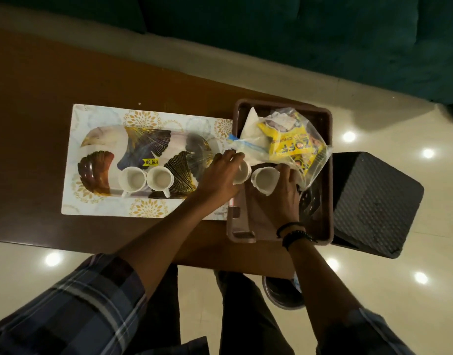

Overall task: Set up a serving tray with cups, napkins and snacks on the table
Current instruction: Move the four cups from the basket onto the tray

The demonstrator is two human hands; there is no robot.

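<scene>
Two white cups sit side by side on the near half of the leaf-patterned serving tray (146, 146): the left tray cup (132, 179) and the right tray cup (159, 178), handles pointing toward the near edge. The tray lies on a floral placemat (92, 116) on the brown table (41, 80), with a yellow price sticker (151, 162) just beyond the cups. The left hand (220, 175) has its fingers wrapped round a third cup (242, 172), right at the left wall of the brown bin (327, 180). The right hand (284, 196) grips a fourth cup (265, 179) over the bin, tilted on its side. A clear bag (258, 143) holding a yellow snack packet (293, 143) and what looks like white napkins fills the bin's far part, touching both hands. A black stool (373, 201) stands to the right of the bin.
</scene>
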